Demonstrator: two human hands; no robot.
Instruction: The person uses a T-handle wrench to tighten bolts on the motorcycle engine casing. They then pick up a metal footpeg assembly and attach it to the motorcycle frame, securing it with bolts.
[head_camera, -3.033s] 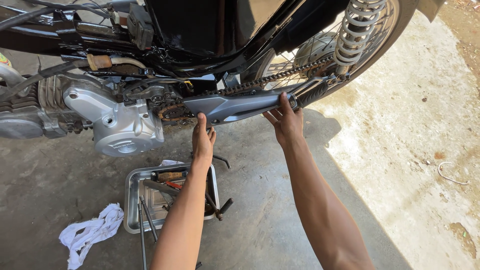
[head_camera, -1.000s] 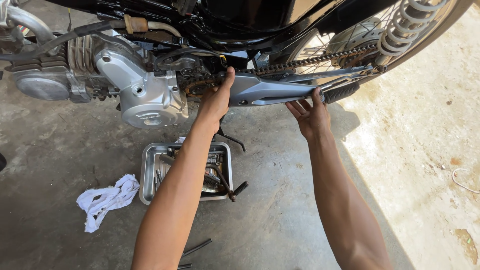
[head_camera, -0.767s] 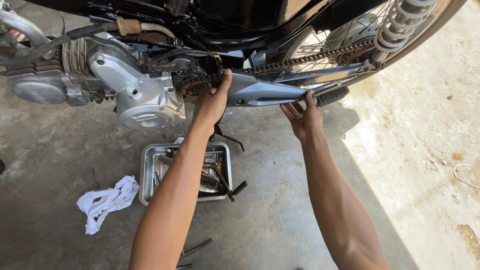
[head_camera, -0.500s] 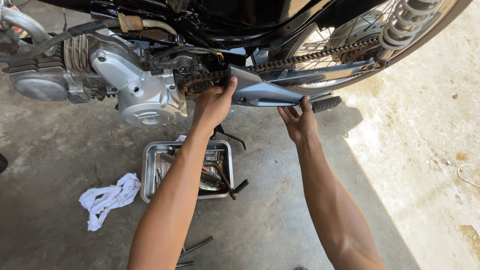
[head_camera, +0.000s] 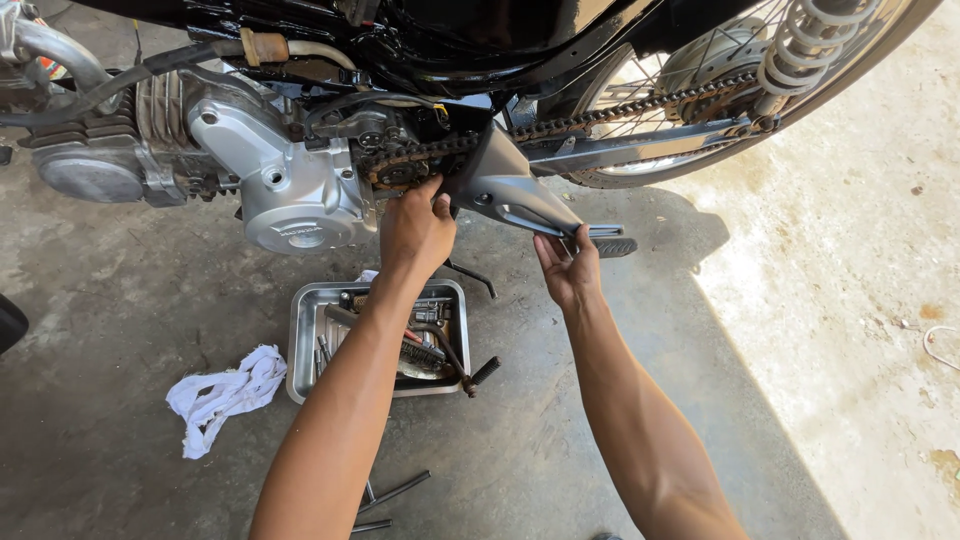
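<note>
A grey metal chain guard (head_camera: 505, 185) hangs tilted under a black motorcycle, its front end up by the front sprocket and its rear end dropped low. My left hand (head_camera: 415, 225) grips the guard's front end beside the rusty drive chain (head_camera: 420, 160). My right hand (head_camera: 568, 270) holds the guard's lower rear edge from below. The chain runs bare back to the rear wheel (head_camera: 690, 90).
The silver engine case (head_camera: 290, 195) sits left of my hands. A steel tray (head_camera: 300, 345) of tools lies on the concrete below, a white rag (head_camera: 225, 395) to its left, loose rods (head_camera: 395, 492) near my left forearm. A footpeg (head_camera: 610, 245) juts out behind my right hand.
The chain guard has come away from along the chain and swung down at its rear. My right hand dropped lower and moved left with it; my left hand stayed at the front end.
</note>
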